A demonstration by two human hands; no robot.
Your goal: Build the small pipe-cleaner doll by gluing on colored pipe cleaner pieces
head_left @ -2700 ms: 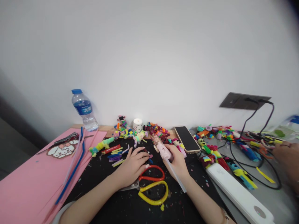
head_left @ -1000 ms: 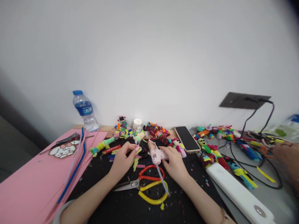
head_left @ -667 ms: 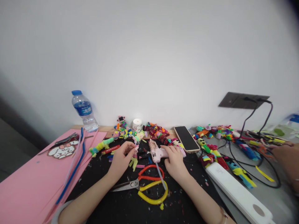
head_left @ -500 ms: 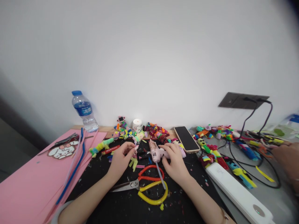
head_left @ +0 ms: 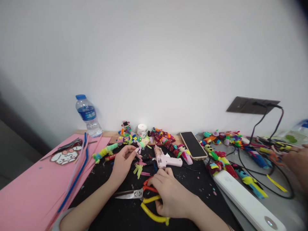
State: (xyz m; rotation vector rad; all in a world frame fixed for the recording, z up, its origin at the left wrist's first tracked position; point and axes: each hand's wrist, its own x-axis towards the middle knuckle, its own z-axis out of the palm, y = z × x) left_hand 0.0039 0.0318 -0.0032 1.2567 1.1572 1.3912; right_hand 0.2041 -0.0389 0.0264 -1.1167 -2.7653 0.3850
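Observation:
My left hand is pinched closed on a small pink piece of pipe cleaner, partly hidden by the fingertips. Bent over the handles of a pair of scissors, my right hand has its fingers on the red loop and its thumb by the yellow one. The blades lie on the black mat, pointing left. Just beyond my right hand rests a pink glue gun with a brown-stained nozzle; its glue stick is hidden. Pale yellow pipe-cleaner scraps lie between my hands.
Several pipe-cleaner dolls line the back, beside a white tub and a phone. Left are pink sheets and a water bottle. Right are a white device, cables and another person's hand.
My right hand has left the glue gun and moved down toward me onto the scissors' handles. My left hand stays nearly in place with the pink piece.

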